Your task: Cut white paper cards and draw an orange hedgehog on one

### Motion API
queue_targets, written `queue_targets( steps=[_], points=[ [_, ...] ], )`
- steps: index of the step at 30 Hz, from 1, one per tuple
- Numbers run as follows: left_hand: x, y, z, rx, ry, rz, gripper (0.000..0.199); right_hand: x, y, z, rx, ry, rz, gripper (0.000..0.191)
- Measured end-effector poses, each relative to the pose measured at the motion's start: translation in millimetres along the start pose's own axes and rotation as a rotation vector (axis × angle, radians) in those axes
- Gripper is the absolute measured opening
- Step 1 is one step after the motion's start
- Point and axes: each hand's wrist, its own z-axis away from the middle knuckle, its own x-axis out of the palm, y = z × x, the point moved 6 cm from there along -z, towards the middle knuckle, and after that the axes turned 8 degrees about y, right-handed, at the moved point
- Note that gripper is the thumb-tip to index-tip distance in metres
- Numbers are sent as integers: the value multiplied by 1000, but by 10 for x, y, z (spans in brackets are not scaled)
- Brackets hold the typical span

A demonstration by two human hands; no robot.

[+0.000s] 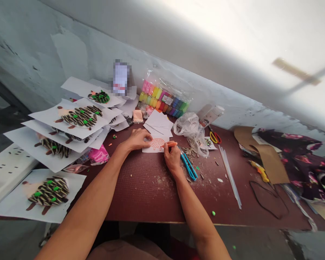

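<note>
left hand [141,139] rests by the left edge of the small white card [148,150], its fingers bent; can't tell if they pinch the card or only press it. right hand [172,158] has its fingers closed round an orange marker [172,143], tip at the right side of the orange drawing [157,143]. card lies flat on the dark red surface [141,195], between the hands, just in front of the loose white sheets [160,122].

risks, my guess: card could skid or turn if the left fingers bear too lightly, making a stray line. left fingers close to the drawing, might smear wet ink. right hand could knock the blue-handled scissors [189,169] just beside it, or roll over the seeds [189,153] and grit, jolting the marker.

in the way: scissors and seeds crowd the right side, clear plastic bag [188,124] beyond them, white sheets block the far side. further left, overlapping sheets with seed-covered hedgehogs [81,117]; behind, pack of coloured clay [165,99]. well off right, clear sticks [230,177] and a yellow glue gun [260,171].
</note>
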Motion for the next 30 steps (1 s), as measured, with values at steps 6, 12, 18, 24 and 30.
queue_targets(
  steps=[6, 12, 18, 24, 30],
  points=[
    [1, -2, -2, 2, -4, 0, 37, 2, -3, -4, 5, -8, 22, 27],
    [0, -6, 1, 1, 5, 4, 37, -9, -18, -3, -10, 2, 16, 26],
    [-2, -1, 1, 8, 10, 12, 35, -6, -17, -2, -16, -8, 10, 25],
    [-10, 7, 6, -1, 8, 9, 35, -7, -32, 4, -17, -20, -16, 27],
    [-14, 8, 10, -3, -3, 10, 36, -55, -74, -3, -2, 33, -79, 29]
  ],
)
